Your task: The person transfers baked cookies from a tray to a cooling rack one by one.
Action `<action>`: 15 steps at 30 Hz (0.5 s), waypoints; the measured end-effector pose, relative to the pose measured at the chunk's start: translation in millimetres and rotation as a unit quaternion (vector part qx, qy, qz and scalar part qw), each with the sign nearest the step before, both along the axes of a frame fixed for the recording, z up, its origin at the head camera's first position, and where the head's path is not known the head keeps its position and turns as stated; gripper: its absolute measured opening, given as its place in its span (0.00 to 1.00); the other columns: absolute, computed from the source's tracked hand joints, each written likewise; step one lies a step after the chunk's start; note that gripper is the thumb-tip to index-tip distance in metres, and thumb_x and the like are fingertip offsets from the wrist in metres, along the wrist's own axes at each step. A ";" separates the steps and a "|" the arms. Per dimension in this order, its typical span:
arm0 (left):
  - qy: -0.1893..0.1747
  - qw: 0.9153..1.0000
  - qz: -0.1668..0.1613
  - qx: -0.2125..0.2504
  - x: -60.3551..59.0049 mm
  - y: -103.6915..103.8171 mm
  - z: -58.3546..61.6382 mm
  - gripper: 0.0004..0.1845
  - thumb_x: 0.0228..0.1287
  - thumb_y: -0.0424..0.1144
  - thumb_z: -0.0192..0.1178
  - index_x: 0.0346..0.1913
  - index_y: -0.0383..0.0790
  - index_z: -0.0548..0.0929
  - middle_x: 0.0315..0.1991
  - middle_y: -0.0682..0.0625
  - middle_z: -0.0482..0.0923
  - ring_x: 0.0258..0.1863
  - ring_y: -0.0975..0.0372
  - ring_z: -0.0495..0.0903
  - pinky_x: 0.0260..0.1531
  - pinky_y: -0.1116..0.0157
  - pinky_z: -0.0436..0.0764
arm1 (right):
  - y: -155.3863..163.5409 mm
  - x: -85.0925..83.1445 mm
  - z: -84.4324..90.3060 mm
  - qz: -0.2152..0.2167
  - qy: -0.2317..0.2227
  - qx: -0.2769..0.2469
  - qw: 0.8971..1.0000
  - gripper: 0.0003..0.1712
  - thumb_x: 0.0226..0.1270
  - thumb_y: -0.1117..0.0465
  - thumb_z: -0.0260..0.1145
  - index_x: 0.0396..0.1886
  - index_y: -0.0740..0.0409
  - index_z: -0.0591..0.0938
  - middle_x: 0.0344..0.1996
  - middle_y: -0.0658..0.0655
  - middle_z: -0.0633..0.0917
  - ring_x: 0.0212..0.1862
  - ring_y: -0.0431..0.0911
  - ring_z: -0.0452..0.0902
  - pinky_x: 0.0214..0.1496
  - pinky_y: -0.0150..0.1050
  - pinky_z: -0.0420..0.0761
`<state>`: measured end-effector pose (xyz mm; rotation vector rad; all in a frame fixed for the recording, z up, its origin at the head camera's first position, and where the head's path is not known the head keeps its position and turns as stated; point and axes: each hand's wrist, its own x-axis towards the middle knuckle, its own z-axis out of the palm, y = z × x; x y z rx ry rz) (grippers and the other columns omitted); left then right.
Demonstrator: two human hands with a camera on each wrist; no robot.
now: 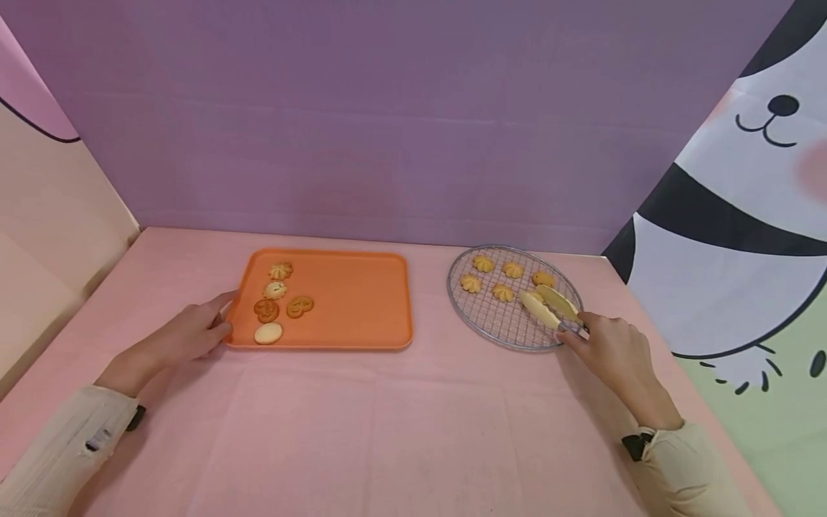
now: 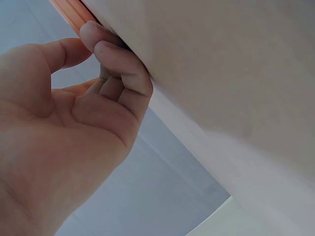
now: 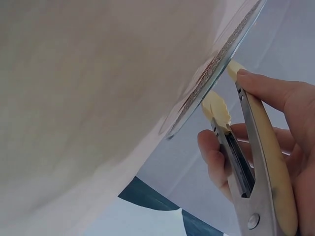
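My left hand [image 1: 187, 332] pinches the left edge of an orange tray [image 1: 362, 301], thumb above and curled fingertips at the rim; the left wrist view shows the tray's corner [image 2: 74, 14] at those fingertips. Several cookies lie at the tray's left side, among them a pretzel-shaped cookie [image 1: 300, 306] and a plain oval cookie [image 1: 268, 333]. My right hand [image 1: 617, 352] grips metal tongs [image 3: 263, 162] with cream tips. Over the right part of a round wire rack [image 1: 481, 327], the parted tips stand about a cookie [image 1: 536, 295] that they partly hide.
Several more cookies sit on the rack, such as a flower-shaped cookie [image 1: 503, 292] and a rounder one [image 1: 543, 278] near the tongs. Pink cloth covers the table [image 1: 362, 424]. A purple backdrop [image 1: 388, 129] rises behind it, with a panda-printed panel [image 1: 723, 287] at the right.
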<state>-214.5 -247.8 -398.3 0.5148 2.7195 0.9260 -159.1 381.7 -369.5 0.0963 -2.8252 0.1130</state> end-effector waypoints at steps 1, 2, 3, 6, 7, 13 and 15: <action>0.000 1.000 0.000 -0.001 0.0 0.1 0.0 0.35 0.71 0.30 0.50 0.75 0.22 0.49 0.22 0.50 0.73 0.18 0.61 0.71 0.21 0.66 0.72 | 0.2 0.0 0.0 -0.001 0.000 -0.001 1.000 0.28 0.59 0.50 0.75 0.43 0.72 0.81 0.14 0.53 0.71 0.18 0.46 0.63 0.17 0.39 0.61; -0.001 1.000 0.001 -0.001 0.0 0.1 0.1 0.35 0.71 0.30 0.50 0.75 0.22 0.49 0.22 0.50 0.73 0.18 0.61 0.71 0.21 0.66 0.72 | 0.2 -0.2 0.1 -0.002 -0.001 -0.003 1.000 0.29 0.59 0.50 0.75 0.44 0.73 0.81 0.14 0.53 0.71 0.18 0.46 0.63 0.17 0.38 0.61; -0.001 1.000 0.000 -0.001 0.1 0.1 0.2 0.35 0.71 0.30 0.50 0.75 0.22 0.49 0.22 0.50 0.73 0.18 0.61 0.71 0.21 0.66 0.72 | 0.3 -0.2 0.2 -0.004 -0.002 -0.004 1.000 0.29 0.59 0.50 0.75 0.45 0.73 0.81 0.14 0.53 0.71 0.18 0.46 0.63 0.17 0.38 0.61; -0.002 1.000 -0.001 -0.001 0.1 0.3 0.7 0.35 0.71 0.30 0.49 0.75 0.22 0.49 0.22 0.50 0.73 0.18 0.61 0.71 0.21 0.65 0.72 | 0.6 -0.1 1.1 -0.009 -0.006 -0.004 1.000 0.31 0.59 0.49 0.75 0.46 0.74 0.81 0.15 0.54 0.73 0.18 0.46 0.64 0.17 0.39 0.62; -0.003 1.000 -0.001 0.000 0.1 0.2 0.5 0.35 0.71 0.30 0.49 0.75 0.22 0.49 0.22 0.50 0.73 0.18 0.61 0.72 0.20 0.65 0.72 | 0.6 0.0 1.3 -0.010 -0.007 -0.003 1.000 0.32 0.59 0.48 0.75 0.47 0.74 0.81 0.16 0.55 0.74 0.18 0.46 0.64 0.17 0.39 0.63; -0.008 1.000 -0.001 0.001 0.2 0.4 0.6 0.35 0.72 0.30 0.50 0.75 0.23 0.48 0.24 0.49 0.73 0.19 0.60 0.72 0.21 0.65 0.73 | -0.7 2.5 2.5 -0.008 -0.011 0.000 1.000 0.34 0.59 0.47 0.74 0.50 0.74 0.80 0.15 0.56 0.76 0.17 0.46 0.64 0.17 0.39 0.64; -0.009 1.000 -0.001 0.000 0.1 0.5 0.8 0.35 0.72 0.30 0.50 0.75 0.23 0.48 0.24 0.49 0.74 0.19 0.60 0.72 0.21 0.65 0.73 | -2.4 3.7 3.3 -0.007 -0.014 -0.002 1.000 0.35 0.60 0.46 0.74 0.51 0.74 0.80 0.14 0.54 0.73 0.17 0.45 0.63 0.17 0.39 0.63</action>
